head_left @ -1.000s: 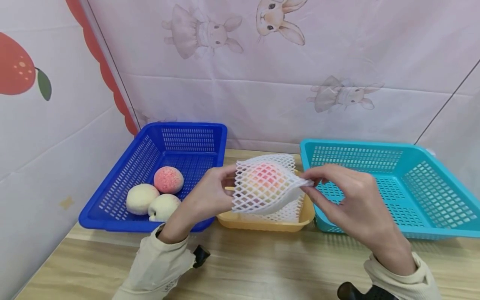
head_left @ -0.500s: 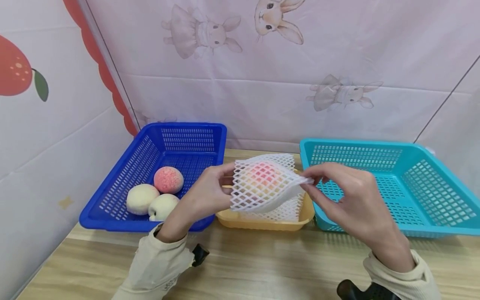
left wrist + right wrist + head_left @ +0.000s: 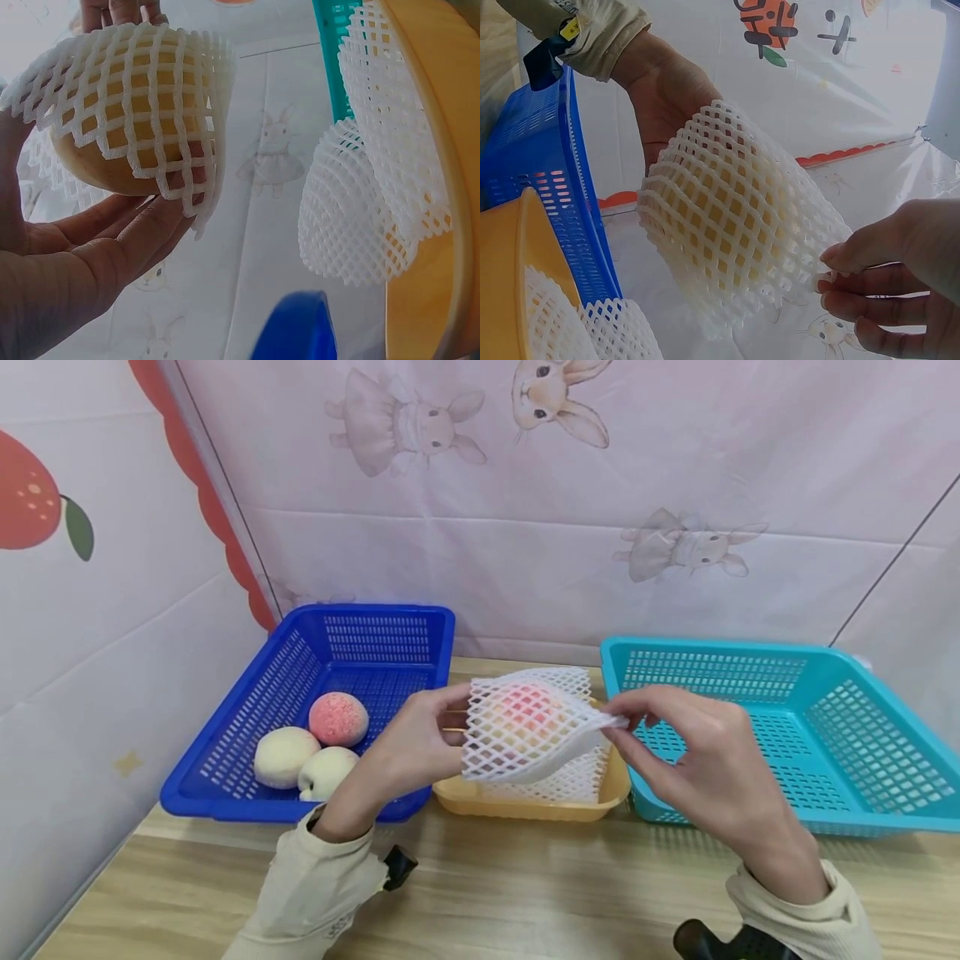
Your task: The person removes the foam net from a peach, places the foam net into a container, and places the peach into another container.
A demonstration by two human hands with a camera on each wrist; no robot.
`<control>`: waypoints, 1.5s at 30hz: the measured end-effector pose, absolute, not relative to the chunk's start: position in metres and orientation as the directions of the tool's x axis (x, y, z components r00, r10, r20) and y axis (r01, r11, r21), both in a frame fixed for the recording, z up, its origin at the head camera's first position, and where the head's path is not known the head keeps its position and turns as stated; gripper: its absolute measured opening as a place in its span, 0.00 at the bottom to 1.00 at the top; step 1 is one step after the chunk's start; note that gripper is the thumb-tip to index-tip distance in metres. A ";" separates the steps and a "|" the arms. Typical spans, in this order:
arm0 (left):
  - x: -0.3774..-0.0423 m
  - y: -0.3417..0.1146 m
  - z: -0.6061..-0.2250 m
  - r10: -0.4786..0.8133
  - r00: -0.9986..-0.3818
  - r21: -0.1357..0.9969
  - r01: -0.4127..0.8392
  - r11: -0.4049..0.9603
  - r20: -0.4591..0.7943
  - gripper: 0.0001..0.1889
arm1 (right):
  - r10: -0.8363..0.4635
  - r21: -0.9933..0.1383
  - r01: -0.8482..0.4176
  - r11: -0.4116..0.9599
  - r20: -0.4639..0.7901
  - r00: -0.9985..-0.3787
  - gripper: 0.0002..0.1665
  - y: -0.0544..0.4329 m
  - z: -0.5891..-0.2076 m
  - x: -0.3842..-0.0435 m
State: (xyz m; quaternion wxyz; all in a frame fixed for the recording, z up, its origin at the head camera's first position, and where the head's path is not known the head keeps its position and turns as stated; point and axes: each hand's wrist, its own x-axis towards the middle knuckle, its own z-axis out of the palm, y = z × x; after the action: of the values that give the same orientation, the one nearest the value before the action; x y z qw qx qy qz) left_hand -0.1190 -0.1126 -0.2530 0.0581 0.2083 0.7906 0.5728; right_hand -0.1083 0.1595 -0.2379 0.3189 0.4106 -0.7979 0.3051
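Note:
A pink-and-yellow peach [image 3: 112, 172] sits inside a white foam net sleeve [image 3: 498, 756], raised over a small yellow basket [image 3: 525, 811]. My left hand [image 3: 420, 742] holds the peach from the left; the left wrist view shows fingers curled beneath it and the sleeve's edge draped over it. At the sleeve's right end, my right hand [image 3: 697, 760] pinches the gathered net between thumb and fingertips, seen too in the right wrist view. More white foam nets [image 3: 390, 135] lie in the yellow basket, partly hanging over its rim.
On the left, a dark blue basket [image 3: 390, 631] holds a pink peach [image 3: 338, 719] and two pale peaches [image 3: 286, 757]. A turquoise basket [image 3: 720, 652] stands to the right. Behind them rises a rabbit-print cloth [image 3: 525, 585]; a wooden table [image 3: 525, 885] lies below.

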 end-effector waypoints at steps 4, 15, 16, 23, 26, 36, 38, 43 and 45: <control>-0.119 -0.113 -0.253 0.393 -0.909 0.930 0.257 0.263 0.140 0.27 | -0.461 -0.223 -0.850 0.477 0.761 -0.458 0.22 0.160 -0.238 -0.109; -0.120 -0.114 -0.252 0.399 -0.905 0.932 0.261 0.251 0.146 0.27 | -0.458 -0.218 -0.855 0.470 0.768 -0.447 0.22 0.161 -0.239 -0.109; -0.120 -0.114 -0.252 0.397 -0.906 0.932 0.259 0.253 0.144 0.27 | -0.458 -0.218 -0.854 0.473 0.767 -0.450 0.22 0.161 -0.238 -0.109; -0.119 -0.114 -0.251 0.394 -0.909 0.932 0.251 0.262 0.134 0.27 | -0.457 -0.217 -0.849 0.482 0.764 -0.455 0.22 0.161 -0.238 -0.109; -0.119 -0.114 -0.250 0.389 -0.912 0.933 0.243 0.263 0.128 0.27 | -0.458 -0.219 -0.848 0.483 0.762 -0.457 0.22 0.161 -0.238 -0.109; -0.118 -0.116 -0.251 0.377 -0.918 0.929 0.238 0.285 0.120 0.27 | -0.458 -0.217 -0.848 0.483 0.763 -0.456 0.21 0.161 -0.238 -0.109; -0.119 -0.116 -0.251 0.376 -0.919 0.928 0.239 0.285 0.121 0.27 | -0.458 -0.216 -0.850 0.481 0.765 -0.453 0.21 0.161 -0.238 -0.109; -0.119 -0.116 -0.251 0.372 -0.921 0.927 0.233 0.294 0.114 0.28 | -0.456 -0.217 -0.851 0.478 0.767 -0.451 0.21 0.161 -0.238 -0.109; -0.119 -0.116 -0.251 0.371 -0.922 0.928 0.227 0.295 0.107 0.28 | -0.455 -0.218 -0.849 0.481 0.765 -0.455 0.21 0.161 -0.238 -0.109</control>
State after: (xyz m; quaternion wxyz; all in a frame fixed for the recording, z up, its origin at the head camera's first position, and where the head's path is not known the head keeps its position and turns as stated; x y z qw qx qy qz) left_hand -0.1190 -0.1159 -0.2512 0.0641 0.1864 0.8022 0.5636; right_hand -0.1089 0.1611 -0.2381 0.3244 0.4091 -0.7970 0.3035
